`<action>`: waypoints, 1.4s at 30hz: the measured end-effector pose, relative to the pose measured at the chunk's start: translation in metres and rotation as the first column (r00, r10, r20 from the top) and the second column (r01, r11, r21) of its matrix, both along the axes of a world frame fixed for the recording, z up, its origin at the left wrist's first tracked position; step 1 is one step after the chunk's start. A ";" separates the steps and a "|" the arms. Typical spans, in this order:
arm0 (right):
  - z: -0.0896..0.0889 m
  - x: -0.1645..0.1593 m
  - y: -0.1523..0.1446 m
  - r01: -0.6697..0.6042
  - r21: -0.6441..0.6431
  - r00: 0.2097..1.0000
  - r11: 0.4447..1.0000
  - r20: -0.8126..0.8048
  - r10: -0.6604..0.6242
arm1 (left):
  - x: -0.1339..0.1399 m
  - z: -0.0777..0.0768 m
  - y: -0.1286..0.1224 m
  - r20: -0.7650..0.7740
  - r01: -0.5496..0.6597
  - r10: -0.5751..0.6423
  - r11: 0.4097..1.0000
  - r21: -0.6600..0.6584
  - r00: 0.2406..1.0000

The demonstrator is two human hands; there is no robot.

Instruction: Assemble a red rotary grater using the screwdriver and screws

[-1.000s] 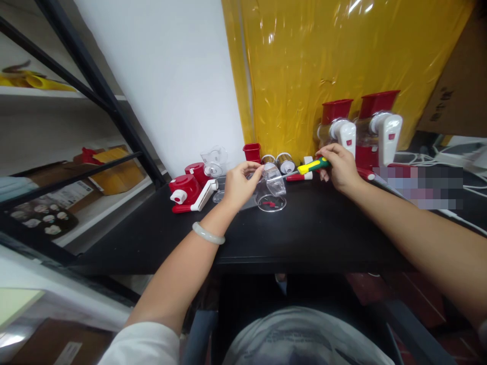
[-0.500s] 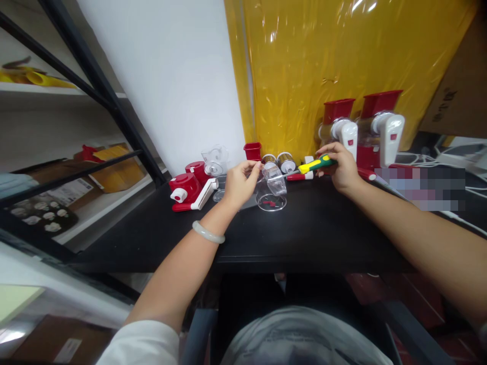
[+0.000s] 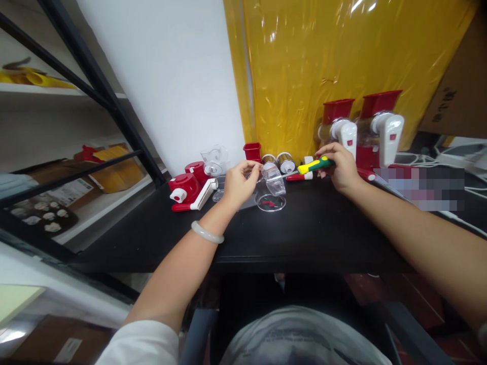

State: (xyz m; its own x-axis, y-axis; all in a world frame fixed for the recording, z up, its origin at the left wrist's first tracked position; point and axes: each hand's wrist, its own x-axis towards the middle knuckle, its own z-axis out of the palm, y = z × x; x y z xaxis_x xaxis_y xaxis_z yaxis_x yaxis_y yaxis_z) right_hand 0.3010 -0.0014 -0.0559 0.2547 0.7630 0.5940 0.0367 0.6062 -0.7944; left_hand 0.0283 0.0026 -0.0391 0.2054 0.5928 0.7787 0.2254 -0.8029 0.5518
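My left hand point(image 3: 240, 185) is closed, thumb and fingers pinching the edge of a clear plastic housing point(image 3: 275, 185). In my right hand point(image 3: 341, 166) is a screwdriver point(image 3: 313, 165) with a yellow and green handle, gripped from behind. Its metal shaft points left and reaches the clear housing; where the tip ends I cannot make out. Just below the housing, a clear round container point(image 3: 282, 207) rests on the black table point(image 3: 319, 233), with small red pieces point(image 3: 268, 204) inside it.
Red bases with a white-and-red crank point(image 3: 203, 195) stand at the left. Behind my hands are a red hopper point(image 3: 252, 151) and metal grating drums point(image 3: 285, 162). Two assembled rotary graters point(image 3: 388, 129) stand at the back right, near white cables point(image 3: 413, 161). A shelf rack point(image 3: 95, 96) borders the left.
Almost nothing differs. Both hands keep the same hold on the clear housing and the screwdriver, with only a very slight shift of the screwdriver handle.
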 end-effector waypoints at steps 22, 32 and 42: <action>0.001 -0.001 -0.002 0.000 -0.006 0.999 1.000 -0.032 -0.001 | -0.001 -0.002 0.003 -0.021 -0.036 0.036 0.999 0.020 0.999; 0.000 -0.002 -0.001 0.021 -0.026 1.000 0.999 -0.008 -0.021 | -0.002 -0.004 0.005 -0.021 -0.034 0.035 0.999 0.023 0.999; -0.003 0.000 0.003 -0.049 0.017 0.996 0.999 -0.069 0.050 | -0.001 -0.006 0.008 -0.003 -0.031 0.031 1.000 0.002 0.999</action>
State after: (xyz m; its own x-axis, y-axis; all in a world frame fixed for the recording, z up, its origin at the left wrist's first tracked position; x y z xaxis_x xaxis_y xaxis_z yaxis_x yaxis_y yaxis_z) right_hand 0.3010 0.0014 -0.0593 0.2581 0.7668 0.5878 -0.0487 0.6179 -0.7847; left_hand 0.0273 0.0106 -0.0454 0.1893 0.5976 0.7791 0.2525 -0.7964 0.5495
